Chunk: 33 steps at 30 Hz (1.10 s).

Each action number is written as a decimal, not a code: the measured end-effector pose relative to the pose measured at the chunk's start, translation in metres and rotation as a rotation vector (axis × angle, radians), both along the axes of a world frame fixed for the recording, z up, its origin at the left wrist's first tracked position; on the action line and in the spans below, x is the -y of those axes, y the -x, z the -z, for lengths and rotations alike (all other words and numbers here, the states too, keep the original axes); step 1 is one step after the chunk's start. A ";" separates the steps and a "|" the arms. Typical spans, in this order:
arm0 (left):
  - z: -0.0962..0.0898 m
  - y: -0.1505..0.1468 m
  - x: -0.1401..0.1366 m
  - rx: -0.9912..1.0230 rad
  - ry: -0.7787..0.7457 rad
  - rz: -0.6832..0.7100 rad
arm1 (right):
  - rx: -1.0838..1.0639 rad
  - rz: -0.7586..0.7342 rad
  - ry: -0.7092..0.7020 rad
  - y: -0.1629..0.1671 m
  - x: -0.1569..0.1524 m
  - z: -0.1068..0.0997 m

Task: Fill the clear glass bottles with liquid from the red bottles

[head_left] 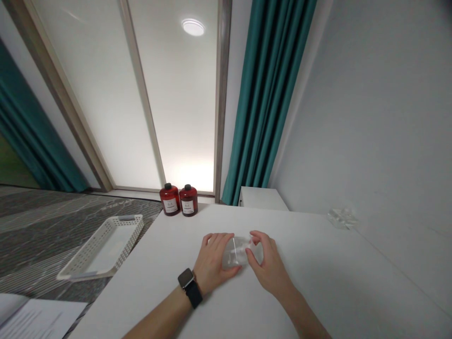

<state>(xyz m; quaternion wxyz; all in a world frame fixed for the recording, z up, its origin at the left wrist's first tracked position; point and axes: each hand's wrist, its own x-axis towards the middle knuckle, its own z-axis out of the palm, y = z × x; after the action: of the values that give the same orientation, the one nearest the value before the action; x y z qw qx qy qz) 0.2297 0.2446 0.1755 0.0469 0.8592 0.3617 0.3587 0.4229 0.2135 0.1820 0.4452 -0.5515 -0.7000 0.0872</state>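
Observation:
A clear plastic bottle (pixel 236 251) lies on its side just above or on the white table (pixel 226 310); I cannot tell whether it touches the top. My left hand (pixel 213 262), with a black watch (pixel 189 285) on the wrist, is wrapped round the bottle's body. At the bottle's right end, my right hand (pixel 267 262) is closed with thumb and fingers round the narrower, whitish neck part (pixel 251 244). Glare and the fingers hide the detail of that end.
Two dark red bottles with black caps (pixel 170 199) (pixel 188 200) stand at the table's far left corner. Crumpled clear plastic (pixel 342 218) lies at the back right by the wall. A white basket (pixel 106 245) is left of the table, and printed paper (pixel 45 316) lies at lower left.

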 end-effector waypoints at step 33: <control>0.007 0.000 0.000 -0.017 -0.001 0.003 | 0.047 0.089 0.079 -0.004 -0.006 0.006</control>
<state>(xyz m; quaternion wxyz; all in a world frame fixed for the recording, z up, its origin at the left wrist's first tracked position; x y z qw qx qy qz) 0.2295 0.2446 0.1689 0.0438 0.8629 0.3605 0.3514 0.4269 0.2192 0.1755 0.4100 -0.6013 -0.6809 0.0819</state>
